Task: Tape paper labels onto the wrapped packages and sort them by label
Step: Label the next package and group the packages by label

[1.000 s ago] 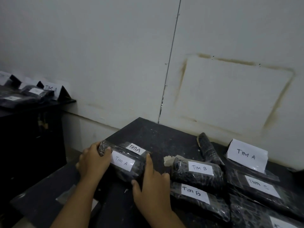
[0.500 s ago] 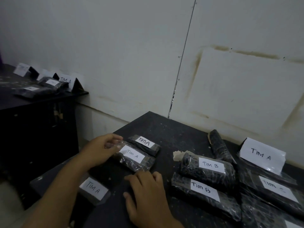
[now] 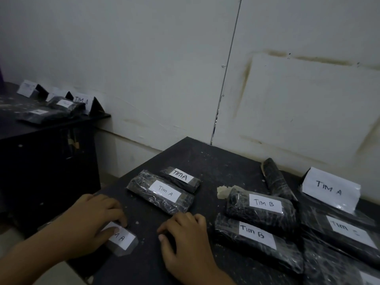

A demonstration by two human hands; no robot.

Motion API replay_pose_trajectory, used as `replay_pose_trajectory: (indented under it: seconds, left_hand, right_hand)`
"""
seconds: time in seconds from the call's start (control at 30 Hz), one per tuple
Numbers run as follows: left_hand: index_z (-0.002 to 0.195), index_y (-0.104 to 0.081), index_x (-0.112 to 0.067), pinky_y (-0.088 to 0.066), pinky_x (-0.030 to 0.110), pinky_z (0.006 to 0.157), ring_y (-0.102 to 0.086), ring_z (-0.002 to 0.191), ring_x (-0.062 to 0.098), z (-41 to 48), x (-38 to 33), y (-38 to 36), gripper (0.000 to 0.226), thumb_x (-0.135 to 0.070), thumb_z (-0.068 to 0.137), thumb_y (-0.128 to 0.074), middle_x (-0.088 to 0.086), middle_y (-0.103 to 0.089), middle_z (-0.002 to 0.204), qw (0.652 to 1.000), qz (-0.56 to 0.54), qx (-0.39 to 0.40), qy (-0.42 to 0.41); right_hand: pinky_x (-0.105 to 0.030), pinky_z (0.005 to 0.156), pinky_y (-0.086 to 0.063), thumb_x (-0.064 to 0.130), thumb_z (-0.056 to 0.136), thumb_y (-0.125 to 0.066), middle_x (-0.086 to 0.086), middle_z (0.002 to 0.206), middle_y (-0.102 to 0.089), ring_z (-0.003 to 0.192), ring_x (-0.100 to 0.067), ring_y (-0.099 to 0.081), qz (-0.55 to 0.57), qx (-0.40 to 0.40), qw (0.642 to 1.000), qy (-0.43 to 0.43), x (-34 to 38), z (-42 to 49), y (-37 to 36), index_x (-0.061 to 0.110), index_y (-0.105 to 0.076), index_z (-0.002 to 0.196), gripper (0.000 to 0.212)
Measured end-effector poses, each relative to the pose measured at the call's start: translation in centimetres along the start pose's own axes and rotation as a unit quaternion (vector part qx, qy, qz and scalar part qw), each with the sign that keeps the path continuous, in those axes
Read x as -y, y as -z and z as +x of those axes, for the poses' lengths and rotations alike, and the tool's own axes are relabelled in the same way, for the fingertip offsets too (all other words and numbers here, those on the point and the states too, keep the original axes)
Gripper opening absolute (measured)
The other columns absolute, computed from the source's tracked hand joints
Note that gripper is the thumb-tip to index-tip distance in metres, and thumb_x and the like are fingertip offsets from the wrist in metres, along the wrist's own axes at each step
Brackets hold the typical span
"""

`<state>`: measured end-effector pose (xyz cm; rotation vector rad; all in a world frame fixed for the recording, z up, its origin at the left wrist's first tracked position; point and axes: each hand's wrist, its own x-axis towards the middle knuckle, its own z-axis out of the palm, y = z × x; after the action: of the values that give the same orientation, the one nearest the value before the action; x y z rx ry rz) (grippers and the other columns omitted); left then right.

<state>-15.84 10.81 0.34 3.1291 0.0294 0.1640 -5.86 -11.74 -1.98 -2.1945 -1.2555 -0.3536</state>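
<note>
Sorting is partway done. On the bench (image 3: pixel 205 161), two wrapped packages marked Tim A (image 3: pixel 162 192) lie side by side, touching, left of centre. Two Tim B packages (image 3: pixel 261 205) are stacked or overlapping to the right, apart from the A pair. Further right is another labelled package (image 3: pixel 349 229) whose letter is unreadable, with more packages cut off at the near-right edge. A folded TIM A card (image 3: pixel 331 190) stands at the far right by the wall. One dark roll (image 3: pixel 275 177) lying at the back shows no label, so it probably still needs one.

The left hand (image 3: pixel 92 221) is on a taped TIM A label (image 3: pixel 122 238) at the near-left edge of the bench, fingertips bent down on its left end. Cannot tell if it is pressing or pinching, or whether a package lies under the label. The right hand (image 3: pixel 185 233) rests palm down on the bench just beside it, fingers loosely bent, holding nothing.

The side bench (image 3: pixel 51 128) at far left holds a few labelled packages (image 3: pixel 51 112) in front of standing cards, one reading TIM A, so that is likely the drop-off. The A group probably still has to go there.
</note>
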Motion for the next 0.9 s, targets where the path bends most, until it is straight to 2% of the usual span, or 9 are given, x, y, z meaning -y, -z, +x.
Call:
replay_pose_trajectory:
  seconds: [0.1, 0.17, 0.27, 0.43, 0.63, 0.9]
  left_hand:
    - [0.087, -0.037, -0.063, -0.017, 0.017, 0.091, -0.022, 0.118, -0.015, 0.4, 0.2, -0.1, 0.010, -0.053, 0.088, -0.040, -0.038, -0.032, 0.119, 1.000, 0.000, 0.014, -0.019]
    - [0.091, -0.036, -0.065, -0.019, 0.016, 0.092, -0.023, 0.118, -0.015, 0.7, 0.4, -0.2, 0.013, -0.053, 0.088, -0.040, -0.038, -0.031, 0.118, 0.999, -0.010, 0.018, -0.028]
    - [0.107, -0.029, -0.071, -0.021, 0.017, 0.095, -0.021, 0.117, -0.016, 0.9, 0.8, -0.1, 0.026, -0.058, 0.087, -0.038, -0.040, -0.029, 0.121, 0.999, -0.014, 0.018, -0.044]
    - [0.098, -0.025, -0.076, -0.023, 0.015, 0.094, -0.024, 0.113, -0.015, 0.8, 1.6, -0.3, 0.021, -0.060, 0.086, -0.032, -0.040, -0.032, 0.117, 0.998, 0.001, 0.021, -0.058]
    - [0.102, -0.022, -0.076, -0.022, 0.015, 0.093, -0.026, 0.109, -0.015, 1.3, 1.7, -0.7, 0.028, -0.056, 0.084, -0.030, -0.042, -0.031, 0.109, 0.998, 0.019, 0.035, -0.054]
    - [0.097, -0.034, -0.062, -0.028, 0.015, 0.092, -0.031, 0.105, -0.012, 1.2, 1.3, 0.0, 0.020, -0.045, 0.089, -0.039, -0.033, -0.038, 0.109, 0.999, 0.004, 0.005, -0.050]
  right_hand:
    - [-0.030, 0.090, -0.027, 0.036, 0.079, -0.049, 0.010, 0.091, -0.059, 0.092, -0.010, -0.052, 0.005, 0.006, 1.000, -0.004, 0.0, 0.0, 0.1, 0.028, -0.064, 0.088, 0.019]
    - [-0.030, 0.092, -0.026, 0.038, 0.080, -0.046, 0.010, 0.093, -0.058, 0.093, -0.010, -0.050, 0.004, 0.011, 1.000, -0.003, 0.0, 0.0, 0.0, 0.029, -0.063, 0.089, 0.022]
    - [-0.029, 0.093, -0.024, 0.040, 0.080, -0.044, 0.010, 0.094, -0.058, 0.094, -0.009, -0.049, 0.004, 0.011, 1.000, -0.003, -0.2, 0.0, -0.1, 0.029, -0.063, 0.090, 0.024]
    - [-0.026, 0.089, -0.020, 0.039, 0.080, -0.046, 0.010, 0.091, -0.057, 0.092, -0.009, -0.049, 0.010, 0.005, 1.000, -0.009, -0.3, 0.0, -0.2, 0.029, -0.063, 0.089, 0.021]
    - [-0.026, 0.090, -0.019, 0.039, 0.079, -0.046, 0.011, 0.093, -0.057, 0.095, -0.008, -0.048, 0.019, 0.014, 1.000, -0.019, -0.5, 0.0, -0.3, 0.030, -0.063, 0.090, 0.022]
    - [-0.026, 0.092, -0.022, 0.039, 0.081, -0.044, 0.012, 0.093, -0.056, 0.094, -0.007, -0.047, 0.018, 0.022, 0.999, -0.018, -0.6, 0.0, -0.3, 0.030, -0.063, 0.090, 0.022]
